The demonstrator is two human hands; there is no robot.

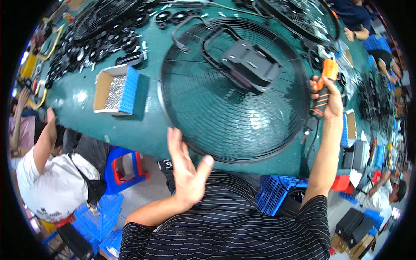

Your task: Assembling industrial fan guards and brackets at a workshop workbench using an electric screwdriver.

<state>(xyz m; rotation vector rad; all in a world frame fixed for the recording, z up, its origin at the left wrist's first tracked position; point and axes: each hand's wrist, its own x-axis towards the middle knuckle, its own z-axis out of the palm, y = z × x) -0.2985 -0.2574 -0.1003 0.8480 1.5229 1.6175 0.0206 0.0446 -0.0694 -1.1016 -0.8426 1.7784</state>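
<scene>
A large round black fan grille [234, 134] lies flat on the green table in front of me. On top of it, right of its middle, sits a black fan motor housing [251, 65] with a curved tubular bracket [212, 45]. My left hand [187, 169] is open at the grille's near left edge, fingers stretched and thumb apart; whether it touches the rim I cannot tell. At the right edge of the grille, my right hand [333, 99] is wrapped round the handle of an orange and black power screwdriver [330, 70]. The screwdriver's tip is hard to make out.
Left of the grille stands a blue-sided cardboard box [131, 90] of small metal screws. Small black parts [99, 50] heap up behind it. More fan grilles [299, 19] lie at the far side. A person in white [52, 182] sits at left, near a blue stool [115, 169].
</scene>
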